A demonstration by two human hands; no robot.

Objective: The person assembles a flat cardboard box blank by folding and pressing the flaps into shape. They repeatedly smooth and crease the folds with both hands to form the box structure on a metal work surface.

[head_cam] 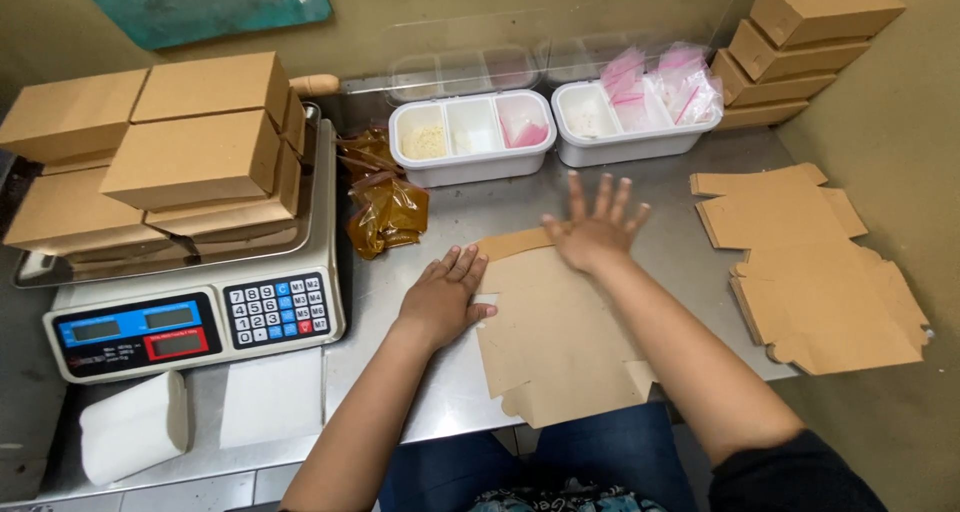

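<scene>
Steel table point(660, 187), smooth, dull grey, fills centre frame. Flat brown cardboard box blank point(555, 342), matte, notched flaps, lies lower centre under my hands. My right hand point(597, 234) presses its upper edge, fingers spread wide, gripping nothing. My left hand point(443, 300) flat on left edge, fingers together. Scale point(190, 322) stacked with closed boxes point(190, 157) at left; flat blanks point(815, 272) at right; white trays point(470, 137) above.

brown boxes point(190, 152) stacked on a scale with blue and red screens point(140, 330); amber sachets point(385, 207) beside it.
</scene>
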